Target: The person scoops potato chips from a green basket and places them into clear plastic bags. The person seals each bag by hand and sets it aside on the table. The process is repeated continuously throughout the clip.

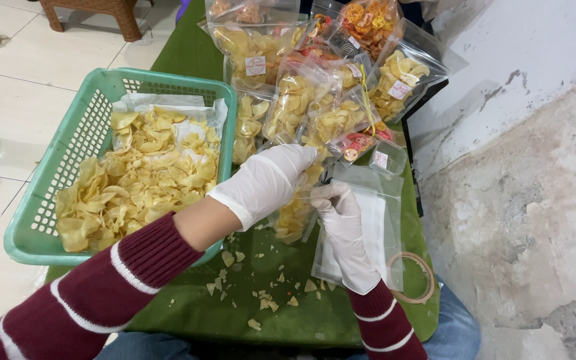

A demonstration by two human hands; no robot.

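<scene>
A good part of the packing appears done. Many sealed clear plastic bags of pale yellow chips (315, 87) are piled at the far end of the green-covered table (195, 307), some with small round labels, a few holding orange-red snacks. Much is judged to remain: the teal plastic mesh basket (31, 233), lined with white paper, is seen heaped with loose yellow chips (141, 180), and a stack of empty clear pouches (385, 200) lies flat just beside the right hand.

One clear plastic pouch half filled with yellow chips (295, 217) is held between both hands, near the middle of the table, just right of the basket. Its lower part is packed with thin, curled, pale golden slices; its mouth is hidden by the gloves.

The left hand (268, 180), in a white glove, is curled over the pouch's top, fingers bent down; whether chips are held inside it cannot be told. The right hand (341, 217), also gloved, is closed around the pouch's upper edge. Broken chip crumbs (261, 293) are scattered on the cloth, and a roll of clear tape (411, 277) lies near the right sleeve.
</scene>
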